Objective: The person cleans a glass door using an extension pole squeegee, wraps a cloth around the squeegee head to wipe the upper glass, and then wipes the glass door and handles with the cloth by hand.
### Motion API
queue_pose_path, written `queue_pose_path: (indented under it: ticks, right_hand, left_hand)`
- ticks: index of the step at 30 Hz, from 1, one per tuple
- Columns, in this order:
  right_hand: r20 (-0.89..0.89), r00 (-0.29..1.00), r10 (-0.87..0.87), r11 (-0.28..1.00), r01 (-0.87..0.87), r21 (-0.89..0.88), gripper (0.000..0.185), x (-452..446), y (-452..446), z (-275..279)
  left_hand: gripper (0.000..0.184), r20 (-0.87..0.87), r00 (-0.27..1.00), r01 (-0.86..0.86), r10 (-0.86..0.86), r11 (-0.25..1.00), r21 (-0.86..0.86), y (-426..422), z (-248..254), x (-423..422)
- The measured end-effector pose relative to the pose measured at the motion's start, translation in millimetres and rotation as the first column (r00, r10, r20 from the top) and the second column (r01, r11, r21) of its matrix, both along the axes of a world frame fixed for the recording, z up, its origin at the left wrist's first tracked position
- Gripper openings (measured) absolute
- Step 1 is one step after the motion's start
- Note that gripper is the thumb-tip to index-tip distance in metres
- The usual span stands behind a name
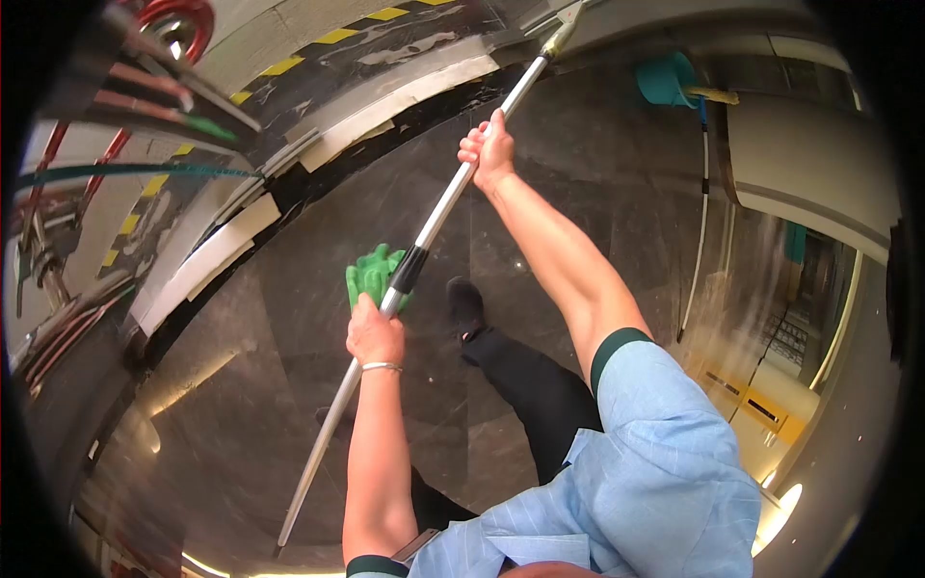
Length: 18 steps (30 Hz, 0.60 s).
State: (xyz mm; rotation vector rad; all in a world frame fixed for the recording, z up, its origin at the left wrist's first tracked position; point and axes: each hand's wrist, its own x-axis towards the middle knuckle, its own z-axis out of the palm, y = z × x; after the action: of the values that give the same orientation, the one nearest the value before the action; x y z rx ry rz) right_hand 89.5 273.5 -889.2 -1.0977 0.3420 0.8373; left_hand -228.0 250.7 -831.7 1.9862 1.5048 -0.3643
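Note:
A long silver telescopic pole slants across the view, from low on the left to the top. Its black locking collar sits between my hands. The pale head at the far end is partly cut off, so its kind is unclear. My left hand is closed around the lower part of the pole. Green gloves bunch against that hand and the pole; whether the fingers also grip them is hidden. Higher up, my right hand wraps around the shaft.
A teal bucket stands at the upper right, near another pole. Yellow-and-black striped tape and white strips edge the dark floor on the left. Red metal parts stand beyond. A pale cabinet is at right.

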Motion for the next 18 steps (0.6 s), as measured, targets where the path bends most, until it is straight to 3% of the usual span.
queue_pose_path:
  ticks: [8, 18]
  right_hand:
    - [0.017, 0.997, 0.078, 0.996, -0.077, -0.036, 0.044, -186, 17, 22]
    - [-0.038, 0.968, 0.250, 0.965, -0.252, -0.072, 0.044, -403, 22, 52]
  left_hand:
    - [0.030, -0.144, 0.974, -0.186, 0.177, 0.981, -0.053, -11, -12, -157]
    - [0.024, -0.098, 0.939, -0.332, 0.328, 0.943, -0.023, -62, -11, -364]
